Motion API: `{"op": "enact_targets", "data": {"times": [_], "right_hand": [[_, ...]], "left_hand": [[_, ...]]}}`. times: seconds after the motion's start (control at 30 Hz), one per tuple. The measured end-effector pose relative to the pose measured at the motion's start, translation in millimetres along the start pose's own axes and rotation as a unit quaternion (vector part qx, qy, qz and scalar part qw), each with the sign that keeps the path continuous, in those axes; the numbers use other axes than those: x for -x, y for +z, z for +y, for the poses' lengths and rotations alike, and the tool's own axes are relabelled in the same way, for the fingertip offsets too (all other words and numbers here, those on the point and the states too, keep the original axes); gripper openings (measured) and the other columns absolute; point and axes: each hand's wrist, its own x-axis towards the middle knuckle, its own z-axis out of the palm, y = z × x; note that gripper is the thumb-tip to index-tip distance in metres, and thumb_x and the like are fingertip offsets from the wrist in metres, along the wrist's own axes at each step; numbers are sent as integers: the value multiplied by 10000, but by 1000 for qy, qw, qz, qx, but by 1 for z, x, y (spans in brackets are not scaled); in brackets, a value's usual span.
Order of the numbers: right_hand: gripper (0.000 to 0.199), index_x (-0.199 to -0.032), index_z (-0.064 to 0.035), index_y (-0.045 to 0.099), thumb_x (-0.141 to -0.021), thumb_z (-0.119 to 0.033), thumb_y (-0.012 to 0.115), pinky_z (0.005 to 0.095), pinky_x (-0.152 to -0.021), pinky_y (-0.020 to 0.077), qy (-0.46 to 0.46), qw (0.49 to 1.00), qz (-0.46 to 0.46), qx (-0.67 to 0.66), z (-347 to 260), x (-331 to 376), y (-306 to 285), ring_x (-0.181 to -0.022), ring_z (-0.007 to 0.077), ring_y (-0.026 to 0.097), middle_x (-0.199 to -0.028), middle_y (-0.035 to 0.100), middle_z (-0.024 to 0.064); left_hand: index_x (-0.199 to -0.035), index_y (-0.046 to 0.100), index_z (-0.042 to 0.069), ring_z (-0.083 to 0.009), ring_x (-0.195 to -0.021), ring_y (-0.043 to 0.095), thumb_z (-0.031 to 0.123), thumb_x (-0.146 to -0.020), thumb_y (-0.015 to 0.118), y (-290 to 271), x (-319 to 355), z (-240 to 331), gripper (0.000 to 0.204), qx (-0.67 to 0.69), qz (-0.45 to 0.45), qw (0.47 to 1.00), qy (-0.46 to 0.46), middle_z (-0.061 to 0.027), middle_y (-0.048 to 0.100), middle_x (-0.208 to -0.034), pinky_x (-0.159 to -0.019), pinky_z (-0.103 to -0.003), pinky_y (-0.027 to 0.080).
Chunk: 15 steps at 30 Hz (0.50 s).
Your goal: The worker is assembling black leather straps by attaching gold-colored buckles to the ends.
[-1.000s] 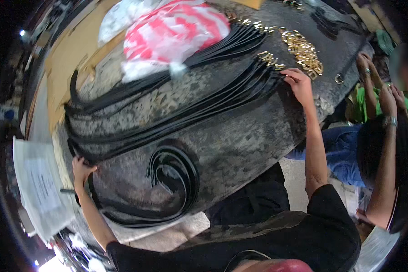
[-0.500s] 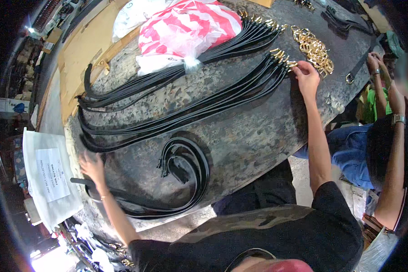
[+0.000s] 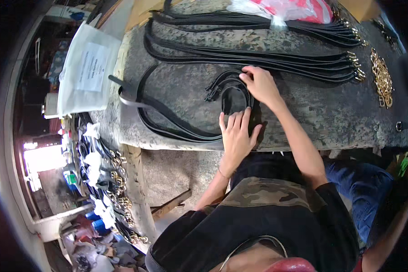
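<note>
A bundle of black belt straps (image 3: 250,97) lies coiled near the table's front edge, its long tail looping to the left. My left hand (image 3: 236,133) rests across the coil's lower right part, fingers stretched out and spread. At the coil's upper right, my right hand (image 3: 260,85) has its thumb and fingers bent over the outer edge. Behind both hands a row of long black straps (image 3: 258,59) runs across the table, with gold metal fittings (image 3: 356,65) at the right ends.
More black straps (image 3: 222,20) lie farther back, beside a red-and-white plastic bag (image 3: 299,9). A pile of gold metal pieces (image 3: 381,79) sits at the right. A white bin (image 3: 88,68) stands at the left edge, with straps and gold buckles (image 3: 118,181) below. Another person's jeans-clad leg (image 3: 360,186) is at right.
My right hand has left the gold-ended straps and come down to the coil. My left hand has moved right, from the far left onto the coil. The view has shifted.
</note>
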Motion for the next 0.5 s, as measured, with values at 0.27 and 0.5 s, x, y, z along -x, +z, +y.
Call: {"op": "enact_targets", "data": {"times": [0.27,0.5], "right_hand": [[198,-897,-9,665,-846,-201,670,402,-738,515,84,994,-71,-12,27,61,-63,-825,340,668,-844,686,170],[149,-880,-12,646,-799,-129,690,398,-746,506,-33,999,4,27,3,58,-86,-820,321,654,-865,683,141]], "left_hand": [[-952,687,62,-254,-1011,572,259,-843,675,-7,13,-10,225,36,46,998,7,-60,650,-993,-1043,-563,290],[-713,674,77,-208,-767,567,202,-806,712,-5,14,-10,161,65,99,991,60,-15,610,-755,-871,-437,386]]}}
